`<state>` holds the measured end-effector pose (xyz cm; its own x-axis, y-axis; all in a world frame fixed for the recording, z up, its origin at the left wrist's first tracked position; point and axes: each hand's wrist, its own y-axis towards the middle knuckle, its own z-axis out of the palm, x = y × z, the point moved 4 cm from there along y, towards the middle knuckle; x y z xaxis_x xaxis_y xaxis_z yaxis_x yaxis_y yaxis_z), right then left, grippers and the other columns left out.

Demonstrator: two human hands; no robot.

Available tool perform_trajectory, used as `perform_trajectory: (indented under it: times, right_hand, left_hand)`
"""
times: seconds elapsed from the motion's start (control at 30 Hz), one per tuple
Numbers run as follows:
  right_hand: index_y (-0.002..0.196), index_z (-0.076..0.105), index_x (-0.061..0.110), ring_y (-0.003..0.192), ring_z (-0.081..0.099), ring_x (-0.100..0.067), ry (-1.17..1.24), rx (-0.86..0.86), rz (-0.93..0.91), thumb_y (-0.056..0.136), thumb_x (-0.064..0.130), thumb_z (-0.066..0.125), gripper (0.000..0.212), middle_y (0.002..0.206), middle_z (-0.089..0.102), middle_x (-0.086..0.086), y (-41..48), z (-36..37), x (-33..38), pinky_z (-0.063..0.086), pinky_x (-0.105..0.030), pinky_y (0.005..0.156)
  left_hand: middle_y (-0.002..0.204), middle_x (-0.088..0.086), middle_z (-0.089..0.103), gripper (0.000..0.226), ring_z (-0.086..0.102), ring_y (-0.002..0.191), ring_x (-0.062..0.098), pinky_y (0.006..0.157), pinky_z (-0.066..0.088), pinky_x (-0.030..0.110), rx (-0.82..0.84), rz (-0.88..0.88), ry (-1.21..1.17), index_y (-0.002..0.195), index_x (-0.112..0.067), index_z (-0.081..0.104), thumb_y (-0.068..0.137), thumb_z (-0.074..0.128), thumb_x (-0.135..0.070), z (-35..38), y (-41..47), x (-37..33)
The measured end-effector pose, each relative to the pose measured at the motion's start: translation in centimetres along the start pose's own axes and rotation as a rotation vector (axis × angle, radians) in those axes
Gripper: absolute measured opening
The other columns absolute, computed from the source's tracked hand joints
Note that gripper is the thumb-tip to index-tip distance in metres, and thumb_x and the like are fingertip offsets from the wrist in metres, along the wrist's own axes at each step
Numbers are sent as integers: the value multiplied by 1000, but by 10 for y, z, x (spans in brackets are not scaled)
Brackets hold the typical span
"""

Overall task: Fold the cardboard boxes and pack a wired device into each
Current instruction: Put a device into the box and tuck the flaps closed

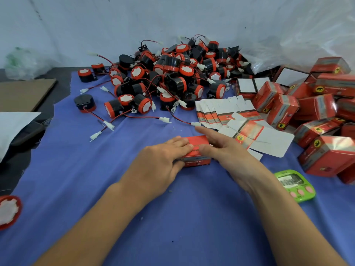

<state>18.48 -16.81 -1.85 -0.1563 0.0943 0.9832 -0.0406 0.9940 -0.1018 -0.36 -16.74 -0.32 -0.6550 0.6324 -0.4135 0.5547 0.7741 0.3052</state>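
Nearest to us, a blue cloth [115,198] covers the work surface, and at its lower left edge we see a single red-rimmed device [7,212] cut off by the frame. A green timer [294,186] with pink buttons lies on the cloth to the right, just beside our right forearm. Further in, both hands meet on a red box [198,140] that sits on the cloth at the centre. Our left hand [163,160] grips its left end, with the fingers laid over the top and the thumb against the near face. Our right hand [224,148] is loose, its thumb pressing on the top and its index finger stretched straight past the far right corner. Just right of that hand lies an unfolded blank [257,135], red band up and white flaps spread. Behind it a fanned stack of flat blanks [221,112] touches a white plug on a red and black wire. To the right, folded boxes [317,112] are heaped together. Beyond the middle sprawls a pile of wired devices [172,73], black with red caps, their wires tangled. At far left a brown cardboard sheet [25,93] lies flat, and at far right a clear plastic bag [288,45] slumps against the wall.
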Motion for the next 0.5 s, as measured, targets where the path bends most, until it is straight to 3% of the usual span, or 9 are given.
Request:
perform_trajectory:
  times: [0.07,0.2,0.27,0.33,0.4,0.5]
  right_hand:
    - [143,57,41,119,66,-10,-80,6,8,97,13,69,56,131,70,7,3,1,1,50,-30,106]
    - [137,64,37,118,63,-11,-184,-31,35,93,13,72,51,132,66,7,9,0,1,50,-38,108]
    - [141,60,39,115,64,-9,-168,-21,47,94,17,71,53,133,66,6,8,0,0,51,-33,105]
    - [153,41,42,116,64,-9,-200,-2,43,94,30,67,65,134,64,10,4,4,0,49,-32,103]
    - [156,27,44,119,60,-14,-392,-23,32,85,52,56,77,138,55,12,2,8,1,47,-36,100]
    - [131,46,42,96,62,-9,-457,-28,9,73,57,58,61,118,60,13,-2,11,7,48,-29,77]
  left_hand:
    - [147,-12,58,43,39,138,-10,112,17,-1,-68,-34,-103,136,-27,67,95,75,-18,1,0,4]
    - [135,-23,62,31,38,127,-28,112,30,6,-220,-160,-310,127,-31,74,96,73,-30,9,3,11]
    - [140,-29,49,49,34,131,-23,112,33,13,-242,-257,-284,143,-36,60,95,69,-42,13,7,15]
    - [139,-31,47,66,43,126,-16,102,37,10,-148,-349,-291,151,-43,45,89,63,-57,18,11,19]
    - [119,-33,62,56,58,108,-13,85,42,2,-93,-369,-359,135,-49,57,81,62,-61,19,14,21]
    - [106,-28,72,35,67,104,-6,87,51,11,-155,-343,-543,104,-56,70,73,77,-42,12,16,23]
